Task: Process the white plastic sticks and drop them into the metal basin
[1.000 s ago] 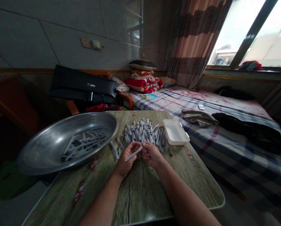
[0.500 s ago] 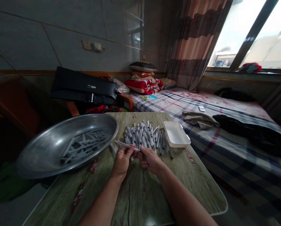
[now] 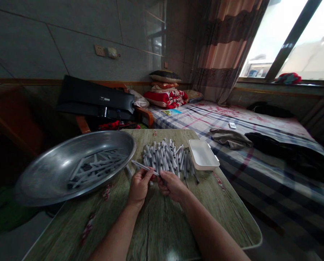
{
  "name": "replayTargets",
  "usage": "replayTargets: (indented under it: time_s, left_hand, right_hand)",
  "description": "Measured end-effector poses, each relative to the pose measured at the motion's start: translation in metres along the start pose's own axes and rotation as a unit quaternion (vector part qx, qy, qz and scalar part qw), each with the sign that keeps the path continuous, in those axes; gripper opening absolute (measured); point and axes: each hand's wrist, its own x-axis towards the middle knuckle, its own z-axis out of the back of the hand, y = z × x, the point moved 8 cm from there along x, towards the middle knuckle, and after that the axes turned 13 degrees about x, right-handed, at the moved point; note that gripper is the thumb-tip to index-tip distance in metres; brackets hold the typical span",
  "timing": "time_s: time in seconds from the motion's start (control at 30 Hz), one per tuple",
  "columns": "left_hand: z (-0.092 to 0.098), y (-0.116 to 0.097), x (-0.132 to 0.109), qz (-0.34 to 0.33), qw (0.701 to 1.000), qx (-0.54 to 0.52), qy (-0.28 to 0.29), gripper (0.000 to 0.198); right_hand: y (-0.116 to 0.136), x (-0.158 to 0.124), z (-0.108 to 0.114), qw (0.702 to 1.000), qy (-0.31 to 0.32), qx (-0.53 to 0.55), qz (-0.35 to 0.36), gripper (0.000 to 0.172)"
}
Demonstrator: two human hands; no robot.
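Between my two hands is a slim whitish pen (image 3: 139, 165), slanting up to the left. My left hand (image 3: 139, 186) is closed, pinching it around the middle between thumb and fingers. Closed at its lower right end is my right hand (image 3: 173, 185), with the fingers curled beneath and partly hidden. Just beyond the hands lies a heap of pens (image 3: 163, 154), whitish with dark ends. On the left, a wide metal basin (image 3: 46, 165) holds more pens (image 3: 96, 166).
An open white plastic box (image 3: 204, 154) stands right of the heap on the wood-patterned table (image 3: 205, 210). A bed with a plaid sheet (image 3: 232, 166) adjoins the table's right side. A black case (image 3: 96, 99) rests on a wooden chair behind the basin.
Both hands have shifted very slightly left and keep hold of the same pen. The view has moved a little; the basin and heap look unchanged.
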Motion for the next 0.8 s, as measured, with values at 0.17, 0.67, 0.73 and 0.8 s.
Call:
replayTargets:
  time_s: [0.17, 0.67, 0.73, 0.8]
  left_hand:
    - [0.002, 0.003, 0.002, -0.001, 1.000, -0.003, 0.004, 0.029]
    - [0.003, 0.000, 0.000, 0.008, 1.000, -0.013, 0.004, 0.028]
    - [0.004, -0.002, 0.000, 0.003, 1.000, -0.008, -0.008, 0.028]
    - [0.005, -0.003, 0.000, 0.001, 1.000, -0.008, -0.019, 0.027]
  right_hand:
    - [-0.004, -0.004, -0.012, 0.998, 0.049, 0.031, -0.035, 0.036]
    - [-0.016, -0.002, -0.012, 0.993, 0.065, 0.046, -0.091, 0.038]
    - [-0.018, 0.002, -0.005, 0.994, 0.048, 0.027, -0.090, 0.043]
    - [-0.016, 0.003, -0.002, 0.997, 0.049, 0.017, -0.063, 0.039]
